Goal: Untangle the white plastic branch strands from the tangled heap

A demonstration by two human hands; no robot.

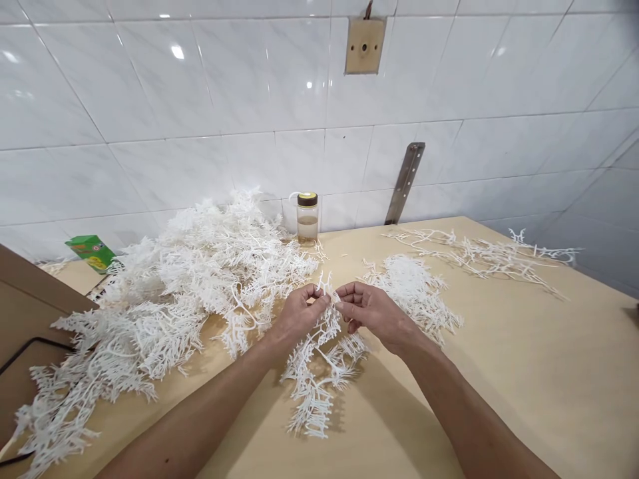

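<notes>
Between my two hands, a white branching plastic piece [319, 379] hangs down toward me over the table. My left hand [303, 311] pinches it near its upper end. With thumb and fingers together, my right hand [367, 307] grips a small fringed tip of white plastic [335, 297] right beside the left fingertips. A big heap of white branching pieces [200, 266] spreads to the left of my hands. Just right of my right hand lies a smaller pile of short white sprigs [414, 289].
Bare white stems [489, 256] lie at the back right of the wooden table [539, 359]. A bottle with a dark and yellow lid [307, 219] stands by the tiled wall. A green box [90, 251] and a brown panel [34, 326] are at the left.
</notes>
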